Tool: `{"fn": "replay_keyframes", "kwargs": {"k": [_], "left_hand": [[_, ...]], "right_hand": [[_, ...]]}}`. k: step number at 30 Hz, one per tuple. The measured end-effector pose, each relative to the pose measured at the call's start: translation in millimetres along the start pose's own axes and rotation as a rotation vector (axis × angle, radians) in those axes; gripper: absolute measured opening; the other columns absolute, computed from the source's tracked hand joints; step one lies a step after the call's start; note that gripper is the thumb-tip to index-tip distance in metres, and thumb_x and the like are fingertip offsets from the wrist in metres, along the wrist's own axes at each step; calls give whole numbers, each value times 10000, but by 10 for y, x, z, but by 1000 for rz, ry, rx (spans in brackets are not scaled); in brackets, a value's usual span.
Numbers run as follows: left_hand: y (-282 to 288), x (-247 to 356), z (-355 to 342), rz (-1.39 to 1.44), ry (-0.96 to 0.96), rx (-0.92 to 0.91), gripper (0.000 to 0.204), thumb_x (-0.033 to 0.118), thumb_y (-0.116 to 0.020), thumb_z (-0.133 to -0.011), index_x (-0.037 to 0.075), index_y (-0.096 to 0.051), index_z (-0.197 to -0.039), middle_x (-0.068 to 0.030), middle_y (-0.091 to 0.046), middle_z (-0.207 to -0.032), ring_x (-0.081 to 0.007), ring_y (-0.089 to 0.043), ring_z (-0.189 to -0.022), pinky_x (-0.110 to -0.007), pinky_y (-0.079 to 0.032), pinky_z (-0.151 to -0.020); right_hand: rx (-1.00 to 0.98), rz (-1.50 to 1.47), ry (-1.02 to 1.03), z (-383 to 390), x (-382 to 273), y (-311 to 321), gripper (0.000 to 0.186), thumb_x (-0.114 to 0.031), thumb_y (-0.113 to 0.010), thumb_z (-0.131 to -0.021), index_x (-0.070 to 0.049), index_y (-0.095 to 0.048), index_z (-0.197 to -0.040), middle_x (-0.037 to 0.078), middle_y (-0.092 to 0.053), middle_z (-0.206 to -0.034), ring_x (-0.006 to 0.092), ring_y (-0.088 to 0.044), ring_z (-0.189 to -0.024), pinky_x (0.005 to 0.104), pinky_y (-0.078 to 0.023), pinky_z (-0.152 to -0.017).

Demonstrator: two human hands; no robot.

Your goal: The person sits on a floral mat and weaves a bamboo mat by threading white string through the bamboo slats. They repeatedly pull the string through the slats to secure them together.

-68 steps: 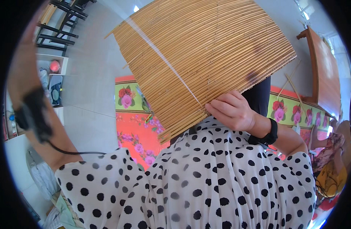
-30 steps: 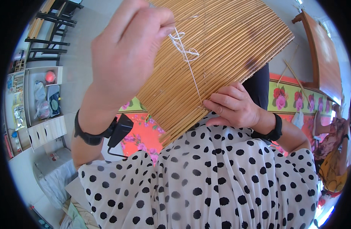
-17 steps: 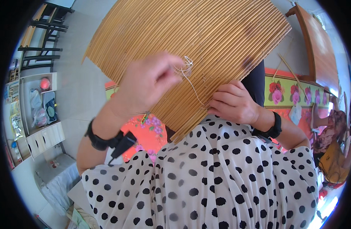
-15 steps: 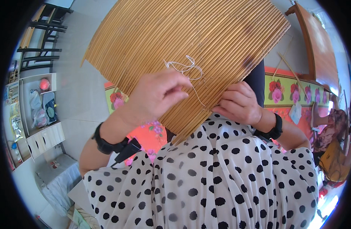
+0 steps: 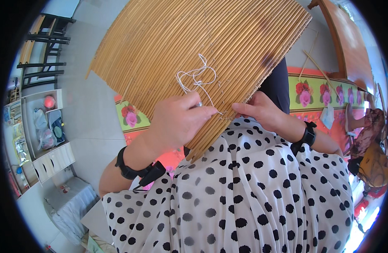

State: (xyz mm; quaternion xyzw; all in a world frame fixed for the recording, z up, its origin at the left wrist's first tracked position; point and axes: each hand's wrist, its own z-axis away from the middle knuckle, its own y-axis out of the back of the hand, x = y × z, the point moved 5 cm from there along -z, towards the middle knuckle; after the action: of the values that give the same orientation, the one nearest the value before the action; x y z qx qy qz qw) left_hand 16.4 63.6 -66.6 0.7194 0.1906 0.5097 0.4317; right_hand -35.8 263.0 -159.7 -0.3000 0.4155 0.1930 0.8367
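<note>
A mat of thin bamboo sticks (image 5: 160, 42) slants across the lap of my dotted white top, its near end narrowing to loose stick tips. A loose tangle of white thread (image 5: 194, 76) lies on it, one strand running down to the near part. My left hand (image 5: 181, 118) pinches at that strand's lower end, low on the mat; whatever sits between thumb and forefinger is too small to make out. My right hand (image 5: 261, 111) grips the mat's right edge, thumb toward the stitched row, other fingers mostly hidden behind it.
Floral mats (image 5: 305, 95) lie on the pale floor below, with loose sticks (image 5: 316, 63) at the right near a wooden furniture piece (image 5: 350, 42). At left are black folded stands (image 5: 42, 74), a white shelf unit (image 5: 52, 160) and a covered item (image 5: 71, 202). Another person (image 5: 367, 130) is at the far right.
My left hand came in from the left, lifted thread above the mat, then lowered to the strand's lower end. My right hand shifted its grip along the edge. The thread now lies slack in loops.
</note>
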Motion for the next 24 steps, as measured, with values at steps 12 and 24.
{"fn": "replay_keyframes", "kwargs": {"k": [12,24], "left_hand": [[-3,175,-47,-53,-38,-110,246,30,-742,-841,67,-776,-1082,-65,-498,-764,-230,-575,-636,-368,-468,-558],[62,257,-153,-118,-48,-222,256,28,-712,-838,65,-771,-1085,-74,-516,-797,-255,-594,-655,-394,-496,-584]], "right_hand": [[46,39,11,-18,-63,-38,317,-125,-752,-937,61,-690,-1186,103,-735,-1036,138,-676,-851,283,-556,-743],[41,16,3,0,-128,-48,298,-87,-760,-917,67,-693,-1164,103,-731,-1023,143,-668,-811,289,-560,-719]]}}
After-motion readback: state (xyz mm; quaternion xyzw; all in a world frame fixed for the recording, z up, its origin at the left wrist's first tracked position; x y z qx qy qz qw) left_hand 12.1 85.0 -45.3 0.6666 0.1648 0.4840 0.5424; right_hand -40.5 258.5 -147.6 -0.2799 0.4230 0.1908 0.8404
